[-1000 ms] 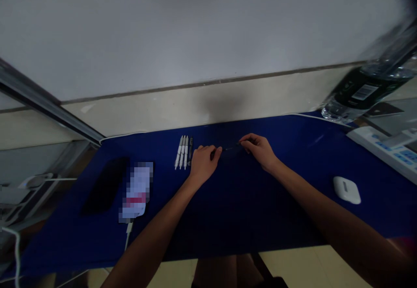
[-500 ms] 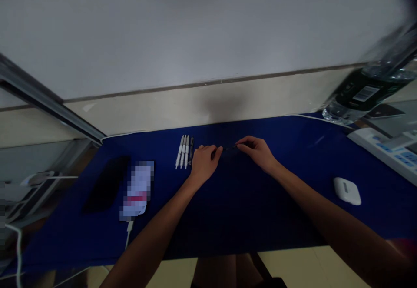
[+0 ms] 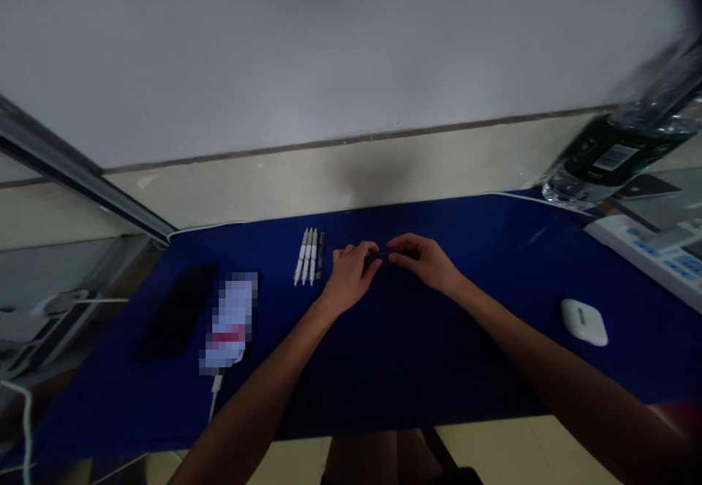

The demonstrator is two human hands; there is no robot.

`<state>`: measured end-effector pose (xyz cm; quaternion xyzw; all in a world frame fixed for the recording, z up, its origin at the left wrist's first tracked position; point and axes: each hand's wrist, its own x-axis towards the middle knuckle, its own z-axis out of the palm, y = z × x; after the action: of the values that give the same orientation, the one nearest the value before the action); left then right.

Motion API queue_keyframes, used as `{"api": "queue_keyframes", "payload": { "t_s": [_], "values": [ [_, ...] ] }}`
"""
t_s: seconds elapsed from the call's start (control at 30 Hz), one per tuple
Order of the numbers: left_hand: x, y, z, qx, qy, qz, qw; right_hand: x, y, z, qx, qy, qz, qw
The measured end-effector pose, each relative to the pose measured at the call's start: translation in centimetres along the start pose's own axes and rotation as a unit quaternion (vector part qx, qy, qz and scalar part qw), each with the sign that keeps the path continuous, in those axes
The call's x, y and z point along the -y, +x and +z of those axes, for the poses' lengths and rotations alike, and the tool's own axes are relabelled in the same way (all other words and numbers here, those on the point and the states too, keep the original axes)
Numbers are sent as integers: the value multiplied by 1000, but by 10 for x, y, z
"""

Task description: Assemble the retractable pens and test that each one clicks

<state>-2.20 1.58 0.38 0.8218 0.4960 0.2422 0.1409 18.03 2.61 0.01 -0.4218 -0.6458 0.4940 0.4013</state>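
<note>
My left hand and my right hand face each other above the blue table. Between their fingertips is a slim black pen, lying roughly crosswise. Each hand pinches it near one end; the fingers cover most of it, so I cannot tell whether it is one piece. Just left of my left hand, several white pens lie side by side in a neat row. A dark pen lies along their right side.
A phone with a blurred screen, plugged into a white cable, and a dark flat slab lie at left. On the right are a white earbud case, a power strip and a plastic bottle. A wall stands behind the table.
My hands have come closer together, and the span of dark pen showing between them is shorter. My left hand shifted slightly right, my right hand slightly left.
</note>
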Motion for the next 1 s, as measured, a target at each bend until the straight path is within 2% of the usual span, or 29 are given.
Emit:
{"api": "queue_keyframes", "payload": {
  "t_s": [0.27,0.43,0.53,0.7,0.83,1.0],
  "values": [
    [-3,-2,-3,21,17,35,999,9,-4,1,6,-48,14,999],
    [2,0,0,-9,43,8,999,10,-5,2,-13,-109,-26,994],
    [3,0,0,-8,53,-2,999,9,-4,0,-27,-164,-58,984],
    [-2,-1,-3,6,31,14,999,11,-4,-2,-33,-234,-46,971],
    [-4,-1,-4,13,39,11,999,12,-4,0,-24,-226,-34,973],
    [-1,0,-2,16,48,-5,999,10,-3,-1,-23,-209,-52,976]
  ]
}}
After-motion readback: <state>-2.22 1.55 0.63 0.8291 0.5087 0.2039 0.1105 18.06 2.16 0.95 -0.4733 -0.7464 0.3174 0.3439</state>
